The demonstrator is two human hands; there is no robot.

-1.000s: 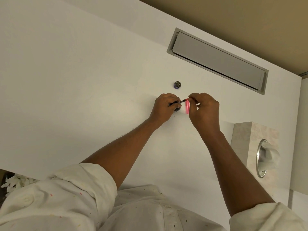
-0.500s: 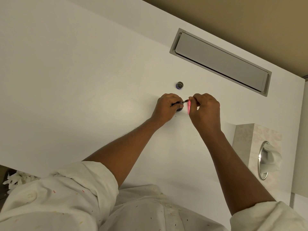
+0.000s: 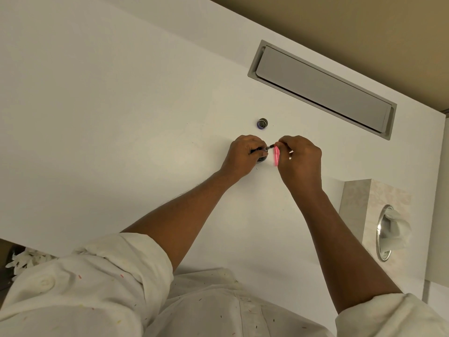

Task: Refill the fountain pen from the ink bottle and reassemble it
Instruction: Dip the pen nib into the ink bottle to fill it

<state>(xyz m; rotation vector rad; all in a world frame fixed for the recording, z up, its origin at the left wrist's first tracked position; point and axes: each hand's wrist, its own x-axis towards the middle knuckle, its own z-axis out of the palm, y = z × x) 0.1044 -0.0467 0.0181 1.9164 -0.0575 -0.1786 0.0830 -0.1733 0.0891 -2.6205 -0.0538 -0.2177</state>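
Observation:
My left hand (image 3: 244,155) grips the dark front section of the fountain pen (image 3: 266,148), which points right toward my other hand. My right hand (image 3: 300,159) holds the pink pen barrel (image 3: 276,155), hanging down from its fingers just right of the dark part's tip. A dark ink bottle (image 3: 262,159) sits on the white table (image 3: 121,117), mostly hidden under my left hand. A small round cap (image 3: 262,123), metallic with a purple rim, lies on the table a little beyond the hands.
A grey recessed hatch (image 3: 323,88) is set into the table at the back right. A marbled tissue box (image 3: 374,215) with a tissue sticking out stands at the right edge. Crumpled white paper (image 3: 26,259) lies below the table's near left edge.
Both hands stay together over the bottle with only slight finger shifts. The view has drifted slightly, nothing else has visibly moved.

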